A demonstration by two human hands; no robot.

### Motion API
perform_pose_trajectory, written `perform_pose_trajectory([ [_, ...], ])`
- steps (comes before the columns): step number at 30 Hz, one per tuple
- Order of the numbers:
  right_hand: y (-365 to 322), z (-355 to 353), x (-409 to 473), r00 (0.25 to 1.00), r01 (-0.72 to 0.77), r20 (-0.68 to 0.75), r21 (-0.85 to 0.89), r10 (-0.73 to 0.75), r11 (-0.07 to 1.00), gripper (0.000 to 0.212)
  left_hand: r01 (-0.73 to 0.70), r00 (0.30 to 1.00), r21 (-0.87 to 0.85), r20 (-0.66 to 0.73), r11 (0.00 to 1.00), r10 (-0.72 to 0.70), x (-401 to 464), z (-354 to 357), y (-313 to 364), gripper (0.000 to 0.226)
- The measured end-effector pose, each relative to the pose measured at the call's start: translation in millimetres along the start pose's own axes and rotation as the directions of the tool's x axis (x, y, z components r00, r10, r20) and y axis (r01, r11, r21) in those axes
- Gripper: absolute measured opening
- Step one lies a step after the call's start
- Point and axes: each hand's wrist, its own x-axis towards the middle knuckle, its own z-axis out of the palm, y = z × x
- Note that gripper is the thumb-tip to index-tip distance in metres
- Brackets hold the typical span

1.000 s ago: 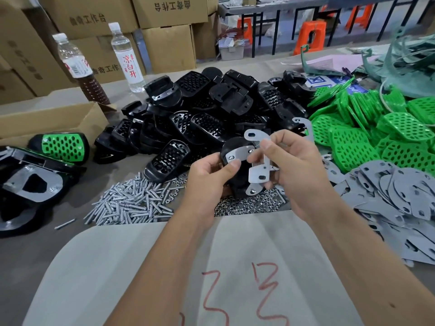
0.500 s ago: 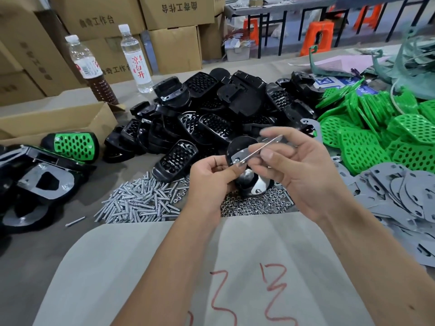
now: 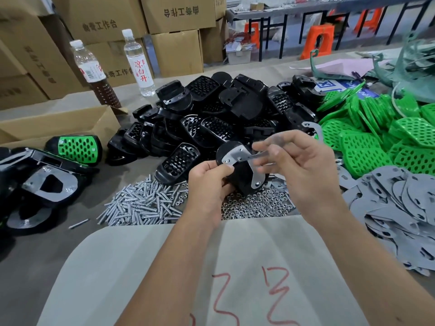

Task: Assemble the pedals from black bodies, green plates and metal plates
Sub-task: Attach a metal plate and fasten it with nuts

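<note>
My left hand (image 3: 207,184) grips a black pedal body (image 3: 240,175) above the nuts, with a grey metal plate (image 3: 237,155) lying on its upper face. My right hand (image 3: 303,170) pinches another metal plate (image 3: 273,140), blurred, right next to the body. Behind them lies a heap of black bodies (image 3: 211,114). Green plates (image 3: 367,137) are piled at the right, and loose metal plates (image 3: 400,203) lie below them. Finished pedals (image 3: 77,149) sit at the left.
Screws (image 3: 141,203) and nuts (image 3: 256,205) are heaped in front of the bodies. An open carton (image 3: 58,125), two bottles (image 3: 138,62) and stacked boxes stand at the back left. A grey sheet with red marks (image 3: 235,278) covers the near table.
The plate, held edge-on between both hands before, now lies flat on the black body. My right hand has drawn slightly right with a second plate. The view has shifted a little.
</note>
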Motion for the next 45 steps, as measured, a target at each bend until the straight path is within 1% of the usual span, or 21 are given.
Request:
perform_pose_trajectory([
  [1, 1, 0, 0, 0.999, 0.035, -0.005, -0.034, -0.036, 0.999, 0.018, 0.0, 1.0, 0.001, 0.011, 1.0, 0.0, 0, 0, 0, 0.025],
  [3, 3, 1, -1, 0.995, 0.096, 0.012, -0.143, -0.095, 0.985, 0.023, -0.002, 1.0, 0.008, 0.023, 1.0, 0.002, -1, 1, 0, 0.017],
  [5, 4, 2, -2, 0.994, 0.1, 0.069, -0.2, -0.088, 0.975, 0.024, -0.004, 1.0, 0.008, 0.021, 1.0, 0.004, -1, 1, -1, 0.009],
  [7, 4, 4, -4, 0.997, 0.055, 0.066, -0.162, -0.044, 0.985, 0.022, -0.005, 1.0, -0.004, 0.015, 1.0, 0.005, -1, 1, -1, 0.005],
  [11, 3, 7, -4, 0.992, -0.084, -0.083, 0.078, 0.09, 0.993, 0.01, -0.011, 1.0, -0.022, 0.011, 1.0, 0.011, -1, 0, -1, 0.014],
  [13, 3, 6, -4, 0.979, -0.154, -0.111, 0.15, 0.172, 0.977, 0.009, -0.009, 1.0, -0.038, 0.008, 0.999, 0.009, -1, 1, -1, 0.013],
  [14, 3, 7, -4, 0.974, -0.18, -0.108, 0.162, 0.198, 0.97, 0.01, -0.01, 1.0, -0.04, 0.007, 0.999, 0.011, -2, 1, -1, 0.013],
  [16, 4, 8, -5, 0.971, -0.204, -0.093, 0.147, 0.219, 0.968, 0.023, -0.021, 1.0, -0.038, 0.004, 0.999, 0.021, -3, 2, 0, 0.015],
  [17, 5, 9, -5, 0.971, -0.207, -0.089, 0.132, 0.22, 0.969, 0.025, -0.028, 1.0, -0.04, 0.003, 0.999, 0.028, -3, 2, 1, 0.016],
  [20, 7, 8, -4, 0.962, -0.234, -0.115, 0.125, 0.249, 0.964, 0.018, -0.04, 0.999, -0.042, 0.014, 0.998, 0.041, -5, 3, 1, 0.017],
  [24, 8, 10, -6, 0.946, -0.256, -0.159, 0.159, 0.281, 0.953, 0.024, -0.056, 0.997, -0.029, 0.043, 0.998, 0.057, -6, 3, 1, 0.01],
  [28, 8, 14, -9, 0.942, -0.271, -0.179, 0.09, 0.283, 0.958, 0.026, -0.072, 0.996, -0.01, 0.053, 0.997, 0.073, -7, 2, 0, 0.011],
  [30, 8, 14, -9, 0.942, -0.277, -0.209, -0.045, 0.262, 0.96, 0.027, -0.07, 0.997, 0.004, 0.046, 0.998, 0.069, -7, 2, 0, 0.013],
  [32, 8, 13, -10, 0.951, -0.252, -0.232, -0.198, 0.204, 0.947, 0.028, -0.055, 0.998, -0.003, 0.032, 0.998, 0.055, -8, 3, 2, 0.016],
  [36, 7, 11, -11, 0.956, -0.246, -0.244, -0.363, 0.164, 0.899, 0.031, -0.047, 0.997, -0.01, 0.056, 0.999, 0.047, -8, 1, 4, 0.02],
  [39, 6, 8, -9, 0.956, -0.267, -0.228, -0.414, 0.185, 0.87, 0.034, -0.049, 0.996, -0.018, 0.069, 0.999, 0.05, -7, 1, 4, 0.021],
  [45, 7, 2, -6, 0.938, -0.343, -0.192, -0.395, 0.289, 0.852, 0.037, -0.042, 0.997, -0.028, 0.064, 0.999, 0.044, -6, 0, 3, 0.019],
])
